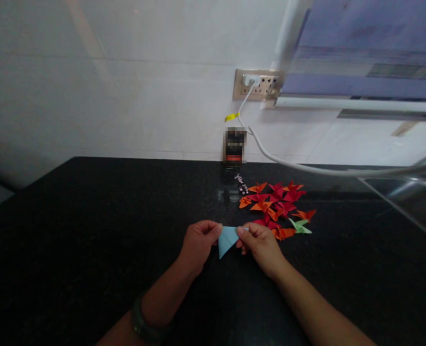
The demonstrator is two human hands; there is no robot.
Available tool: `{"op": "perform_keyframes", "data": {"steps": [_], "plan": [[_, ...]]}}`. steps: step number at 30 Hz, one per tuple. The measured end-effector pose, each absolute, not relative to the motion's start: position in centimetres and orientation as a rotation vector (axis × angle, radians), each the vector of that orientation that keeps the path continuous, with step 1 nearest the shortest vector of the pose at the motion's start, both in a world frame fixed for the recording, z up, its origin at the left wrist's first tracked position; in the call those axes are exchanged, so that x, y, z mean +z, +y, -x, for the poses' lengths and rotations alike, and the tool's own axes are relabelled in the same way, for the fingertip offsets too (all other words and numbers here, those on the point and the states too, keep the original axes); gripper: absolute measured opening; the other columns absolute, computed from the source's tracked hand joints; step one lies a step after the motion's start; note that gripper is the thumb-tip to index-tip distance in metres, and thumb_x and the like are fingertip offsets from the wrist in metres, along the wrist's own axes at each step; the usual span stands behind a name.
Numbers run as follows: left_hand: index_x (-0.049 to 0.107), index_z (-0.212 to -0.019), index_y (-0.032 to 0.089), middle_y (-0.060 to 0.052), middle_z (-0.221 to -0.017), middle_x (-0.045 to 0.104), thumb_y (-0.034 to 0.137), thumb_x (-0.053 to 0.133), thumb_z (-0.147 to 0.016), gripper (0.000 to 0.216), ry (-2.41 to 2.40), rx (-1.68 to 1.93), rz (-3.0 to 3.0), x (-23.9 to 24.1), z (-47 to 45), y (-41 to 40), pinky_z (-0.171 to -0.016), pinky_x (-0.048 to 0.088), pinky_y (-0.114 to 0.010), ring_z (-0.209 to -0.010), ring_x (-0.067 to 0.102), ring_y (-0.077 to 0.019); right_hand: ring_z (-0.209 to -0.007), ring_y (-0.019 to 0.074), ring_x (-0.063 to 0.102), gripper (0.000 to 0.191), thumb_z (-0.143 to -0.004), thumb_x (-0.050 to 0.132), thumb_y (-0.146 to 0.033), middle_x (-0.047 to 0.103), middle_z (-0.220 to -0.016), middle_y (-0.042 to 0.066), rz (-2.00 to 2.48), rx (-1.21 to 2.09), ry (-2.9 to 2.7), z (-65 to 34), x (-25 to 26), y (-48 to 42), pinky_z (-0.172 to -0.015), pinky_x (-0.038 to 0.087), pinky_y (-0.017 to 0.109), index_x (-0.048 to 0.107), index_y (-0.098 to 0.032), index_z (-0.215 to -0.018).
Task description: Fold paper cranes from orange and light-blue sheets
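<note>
- A blue paper triangle (227, 240), folded with its point turned down, is held just above the black counter (72, 230), slightly below the middle of the view.
- The left hand (198, 240) is closed at the triangle's 9 o'clock side, with the left corner pinched between thumb and fingertips.
- The right hand (258, 245) is closed at the 3 o'clock side, with the upper right corner pinched in the same way.
- A dark wristband (144, 324) is worn on the left forearm, at about 7 o'clock from the triangle.
- A heap of folded red and orange paper pieces (274, 204) lies on the counter at about 1 o'clock from the triangle, just beyond the right hand. Its nearest pieces are partly covered by the knuckles.
- A single green folded piece (300, 226) lies at the heap's 4 o'clock edge, touching an orange one.
- A small patterned scrap (241, 185) is seen at the heap's 10 o'clock side; what it is cannot be told.
- A small dark object (234, 146), blurred out, stands at 12 o'clock from the triangle, where counter and tiled wall (90, 96) meet.
- A wall socket (258, 84) is set above it, with a white plug in place.
- A white cable (288, 163), marked with a yellow tag (231, 117), runs down from the socket and off toward 3 o'clock, passing behind the heap.
- No object lies on the counter between the forearms.
</note>
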State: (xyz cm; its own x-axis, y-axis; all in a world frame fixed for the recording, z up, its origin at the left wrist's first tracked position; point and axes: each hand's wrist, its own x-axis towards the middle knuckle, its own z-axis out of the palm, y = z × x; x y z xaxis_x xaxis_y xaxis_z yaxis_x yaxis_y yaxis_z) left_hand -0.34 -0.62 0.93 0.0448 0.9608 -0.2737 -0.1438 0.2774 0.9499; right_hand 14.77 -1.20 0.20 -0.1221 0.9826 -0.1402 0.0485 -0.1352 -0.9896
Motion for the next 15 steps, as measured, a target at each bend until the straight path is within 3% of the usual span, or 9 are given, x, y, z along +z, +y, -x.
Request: {"op": "perform_keyframes", "data": {"steps": [3, 6, 11, 15], "plan": [[0.059, -0.058, 0.012, 0.001, -0.053, 0.056, 0.029, 0.063, -0.064, 0.018, 1.164, 1.026, -0.813, 1.18, 0.19, -0.74, -0.054, 0.042, -0.025, -0.050, 0.051, -0.0097, -0.037, 0.0064, 0.041, 0.042, -0.073, 0.051, -0.049, 0.050, -0.042, -0.002, 1.307, 1.309, -1.247, -14.80, 0.18, -1.12, -0.040, 0.032, 0.019, 0.052, -0.014, -0.049], [0.058, -0.061, 0.012, 0.001, -0.052, 0.056, 0.030, 0.063, -0.064, 0.019, 1.110, 1.002, -0.683, 1.17, 0.15, -0.74, -0.051, 0.042, -0.024, -0.047, 0.052, -0.0100, -0.039, 0.0069, 0.044, 0.046, -0.076, 0.045, -0.053, 0.050, -0.045, -0.001, 1.215, 1.385, -1.223, -14.83, 0.01, -1.08, -0.043, 0.036, 0.020, 0.055, -0.014, -0.053], [0.055, -0.065, 0.012, 0.000, -0.052, 0.058, 0.025, 0.063, -0.066, 0.016, 1.039, 0.996, -0.485, 0.73, 0.27, -0.52, -0.048, 0.042, -0.023, -0.045, 0.053, -0.0097, -0.046, 0.0056, 0.045, 0.030, -0.061, 0.067, -0.042, 0.049, -0.054, -0.005, 1.073, 1.560, -1.289, -14.35, 0.22, -1.48, -0.044, 0.038, 0.018, 0.053, -0.015, -0.063], [0.054, -0.066, 0.012, 0.000, -0.053, 0.058, 0.023, 0.061, -0.070, 0.013, 0.997, 0.975, -0.441, 0.47, 0.41, -0.34, -0.049, 0.043, -0.023, -0.046, 0.054, -0.0099, -0.046, 0.0050, 0.043, 0.027, -0.060, 0.068, -0.037, 0.046, -0.054, -0.007, 1.079, 1.555, -1.288, -13.99, 0.45, -1.69, -0.044, 0.037, 0.017, 0.052, -0.016, -0.063]]}}
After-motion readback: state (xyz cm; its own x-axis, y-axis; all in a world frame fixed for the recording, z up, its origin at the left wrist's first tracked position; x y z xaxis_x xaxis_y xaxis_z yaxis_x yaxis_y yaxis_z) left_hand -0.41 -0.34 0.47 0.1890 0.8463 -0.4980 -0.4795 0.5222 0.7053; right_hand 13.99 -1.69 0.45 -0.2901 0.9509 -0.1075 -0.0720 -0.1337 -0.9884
